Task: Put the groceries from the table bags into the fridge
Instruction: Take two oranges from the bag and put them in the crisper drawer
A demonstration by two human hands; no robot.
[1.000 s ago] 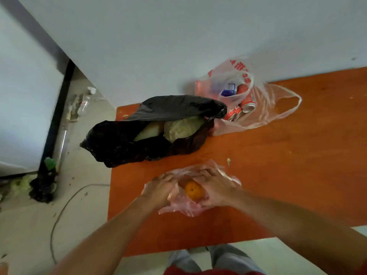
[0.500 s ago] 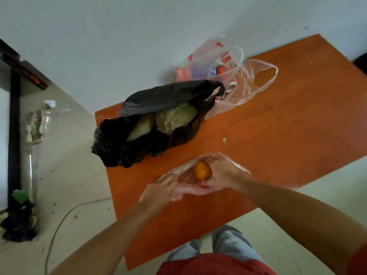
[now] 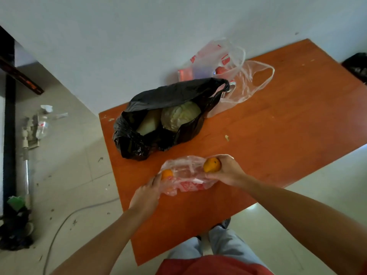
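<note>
A thin pink plastic bag [image 3: 185, 176] lies flattened on the orange table [image 3: 278, 126] near its front edge. My right hand [image 3: 226, 171] is closed around an orange [image 3: 212, 164] at the bag's right end. A second orange [image 3: 166, 174] sits at the bag's left end, with the fingers of my left hand [image 3: 147, 195] on it and on the bag. Behind stands an open black bag [image 3: 164, 118] holding a pale green cabbage [image 3: 179, 118] and a whitish vegetable [image 3: 149, 124]. A clear bag with red print [image 3: 226, 74] holds cans at the back.
The table stands against a white wall. On the tiled floor to the left lie a grey cable [image 3: 65, 219], an empty bottle [image 3: 42, 126], debris and dark clutter [image 3: 14, 231]. A small scrap [image 3: 227, 137] lies on the table. A dark object [image 3: 357, 66] sits at the far right.
My right hand has drawn one orange out to the right end of the pink bag. A second orange has come into sight by my left fingers. The view has shifted.
</note>
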